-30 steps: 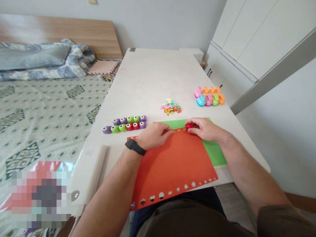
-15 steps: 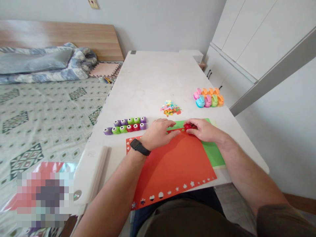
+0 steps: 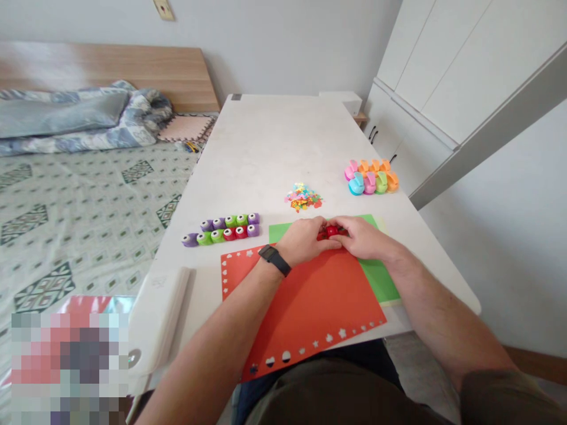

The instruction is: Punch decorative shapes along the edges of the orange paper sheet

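Observation:
A small red craft punch [image 3: 332,230] sits at the far edge of an orange-red paper sheet [image 3: 328,289], clasped between my two hands. My right hand [image 3: 365,237] grips it from the right. From the left, my left hand [image 3: 305,239], with a dark watch on its wrist, closes thumb and fingers around its other side. The fingers hide part of the punch and the paper edge in it. Shapes such as hearts, stars and flowers are cut along the sheet's left, near and far edges. Green paper [image 3: 383,283] lies underneath, showing at the back and right.
Purple, green and red punches [image 3: 229,234] stand in two rows to the left. Colourful paper cutouts [image 3: 302,196] lie heaped beyond the sheets. Larger pastel punches [image 3: 370,183] are grouped at the right. A long white device [image 3: 162,319] rests along the table's left edge, beside a bed [image 3: 97,224].
My left hand let go of the sheet's far edge, opened, moved right and closed at the red punch. My right hand stayed on the punch, which shifted slightly left in view.

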